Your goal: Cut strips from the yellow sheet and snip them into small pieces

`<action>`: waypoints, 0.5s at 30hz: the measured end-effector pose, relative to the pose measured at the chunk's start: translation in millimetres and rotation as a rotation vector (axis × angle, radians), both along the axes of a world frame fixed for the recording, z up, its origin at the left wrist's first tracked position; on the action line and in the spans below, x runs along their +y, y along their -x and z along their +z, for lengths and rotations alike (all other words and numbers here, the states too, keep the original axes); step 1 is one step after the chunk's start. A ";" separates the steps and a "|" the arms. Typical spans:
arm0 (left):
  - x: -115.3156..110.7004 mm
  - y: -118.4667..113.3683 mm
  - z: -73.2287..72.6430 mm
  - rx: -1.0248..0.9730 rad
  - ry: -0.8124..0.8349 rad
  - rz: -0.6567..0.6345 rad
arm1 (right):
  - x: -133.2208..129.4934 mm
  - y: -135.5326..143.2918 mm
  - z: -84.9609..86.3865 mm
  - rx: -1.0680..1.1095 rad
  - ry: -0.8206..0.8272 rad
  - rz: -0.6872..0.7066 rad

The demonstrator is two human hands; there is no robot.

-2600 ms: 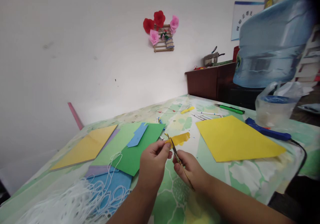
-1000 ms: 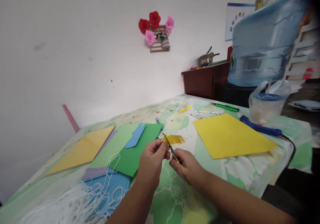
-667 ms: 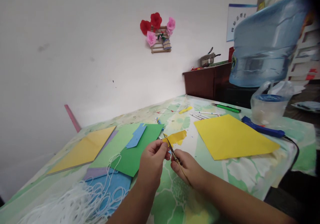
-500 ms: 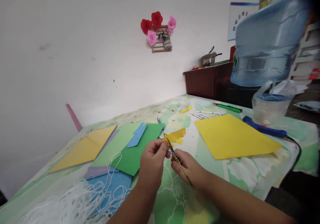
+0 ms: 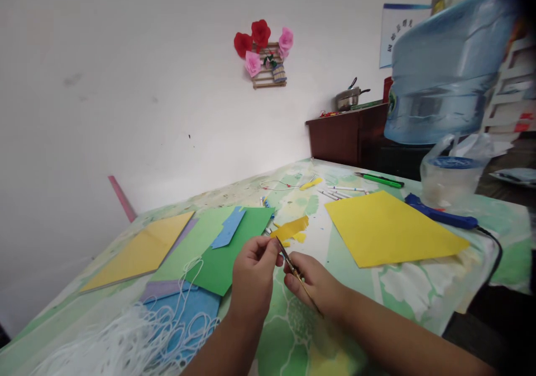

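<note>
Near the centre of the frame, the left hand (image 5: 253, 265) pinches the lower-left end of an orange-yellow paper strip (image 5: 292, 228), whose long axis goes toward upper right. The right hand (image 5: 313, 280), lower right of the strip, is closed around the scissors (image 5: 296, 272), which slant toward upper left, across the strip's direction, with tips beside the left fingertips.

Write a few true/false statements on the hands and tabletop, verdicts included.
1. The right hand holds scissors. True.
2. The left hand grips a marker. False: it pinches a dark yellow strip.
3. The large yellow sheet lies left of both hands. False: it lies to their right.
4. A small blue piece lies across two green sheets. True.
5. The green-handled tool rests on the large yellow sheet. False: it lies beyond it.
</note>
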State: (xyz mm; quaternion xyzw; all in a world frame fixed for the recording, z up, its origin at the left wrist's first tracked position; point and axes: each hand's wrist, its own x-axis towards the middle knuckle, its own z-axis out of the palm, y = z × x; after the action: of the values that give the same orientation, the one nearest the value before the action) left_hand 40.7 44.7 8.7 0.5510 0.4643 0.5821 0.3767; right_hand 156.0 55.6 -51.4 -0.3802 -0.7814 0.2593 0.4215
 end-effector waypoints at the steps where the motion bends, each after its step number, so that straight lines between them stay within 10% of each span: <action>1: -0.1 0.0 -0.5 0.002 0.007 -0.009 | 0.2 0.0 0.1 0.010 0.000 0.004; 15: 1.9 1.0 -5.4 0.056 0.072 -0.034 | 1.5 -1.0 -0.2 0.018 0.031 -0.035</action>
State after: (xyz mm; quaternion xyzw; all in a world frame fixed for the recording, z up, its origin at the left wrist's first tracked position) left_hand 39.7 46.7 3.3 0.5611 0.4857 0.5430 0.3928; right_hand 157.1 57.1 -51.6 -0.3981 -0.7667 0.2671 0.4271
